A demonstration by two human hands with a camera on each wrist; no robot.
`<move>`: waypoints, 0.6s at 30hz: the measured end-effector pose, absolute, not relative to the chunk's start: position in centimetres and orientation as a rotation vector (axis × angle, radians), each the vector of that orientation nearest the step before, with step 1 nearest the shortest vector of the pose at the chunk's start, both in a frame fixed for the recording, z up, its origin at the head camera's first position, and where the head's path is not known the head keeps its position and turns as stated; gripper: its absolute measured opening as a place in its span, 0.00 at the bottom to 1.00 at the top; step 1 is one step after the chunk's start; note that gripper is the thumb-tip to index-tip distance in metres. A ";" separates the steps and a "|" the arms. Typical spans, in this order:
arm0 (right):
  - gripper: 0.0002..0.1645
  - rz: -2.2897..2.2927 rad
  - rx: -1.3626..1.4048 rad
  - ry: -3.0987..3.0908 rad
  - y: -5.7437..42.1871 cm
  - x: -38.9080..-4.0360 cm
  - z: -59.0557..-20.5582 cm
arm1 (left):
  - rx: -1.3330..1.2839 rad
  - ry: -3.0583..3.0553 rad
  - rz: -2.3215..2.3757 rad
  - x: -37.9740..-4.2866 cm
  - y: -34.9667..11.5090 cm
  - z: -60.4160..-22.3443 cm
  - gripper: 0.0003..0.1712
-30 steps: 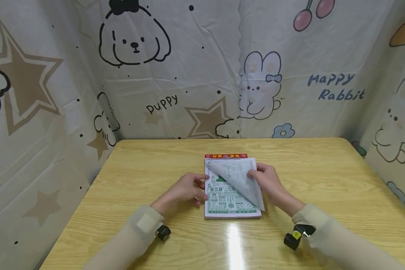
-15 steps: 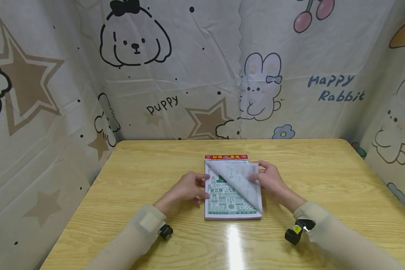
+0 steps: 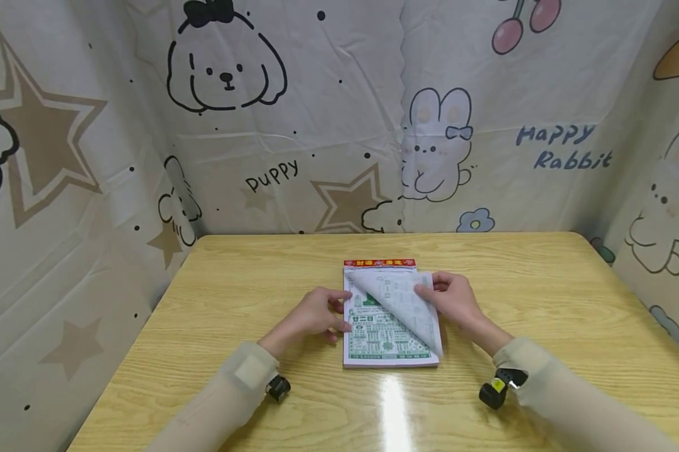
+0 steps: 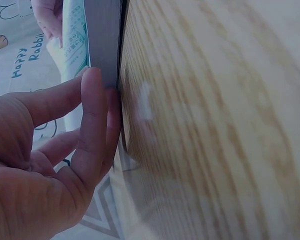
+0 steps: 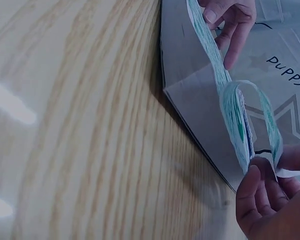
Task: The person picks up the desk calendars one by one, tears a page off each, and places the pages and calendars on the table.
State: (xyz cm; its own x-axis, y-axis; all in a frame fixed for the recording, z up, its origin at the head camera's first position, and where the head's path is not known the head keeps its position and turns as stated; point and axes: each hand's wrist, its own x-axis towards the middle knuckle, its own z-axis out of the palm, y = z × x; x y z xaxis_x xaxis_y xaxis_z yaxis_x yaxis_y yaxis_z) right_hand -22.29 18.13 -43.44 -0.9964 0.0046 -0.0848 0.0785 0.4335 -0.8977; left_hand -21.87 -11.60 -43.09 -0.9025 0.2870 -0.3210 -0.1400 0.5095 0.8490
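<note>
A thick tear-off calendar [image 3: 387,342] with green print and a red header strip [image 3: 379,263] lies flat on the table. Its top page [image 3: 401,298] is folded over diagonally, pale back upward. My right hand [image 3: 455,302] pinches this page near the calendar's upper right edge. In the right wrist view the page [image 5: 272,120] bends into a loop that ends at the right hand [image 5: 270,205]. At the opposite side, my left hand [image 3: 315,312] rests its fingertips against the calendar's left edge. The left wrist view shows these fingers [image 4: 92,110] touching the thick side [image 4: 104,40].
The wooden table [image 3: 249,263] extends around the calendar on all sides. A pale cloth [image 3: 339,113] with cartoon drawings hangs behind it and along both sides. Each sleeve has a small black camera [image 3: 279,388] at the cuff.
The right hand shifts slightly, and the folded page's lower corner drops toward the stack, then lifts a little again. The left hand stays at the calendar's left edge.
</note>
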 end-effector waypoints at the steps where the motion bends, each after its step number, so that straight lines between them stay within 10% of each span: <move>1: 0.20 -1.626 0.079 2.620 18.2 -22.2 -43.4 | 0.121 2.333 1.367 -21.9 -11.6 -43.1 0.42; 18: 0.20 -1.606 0.059 2.726 18.7 -22.2 -43.4 | 0.130 2.346 1.361 -21.8 -11.6 -43.1 0.45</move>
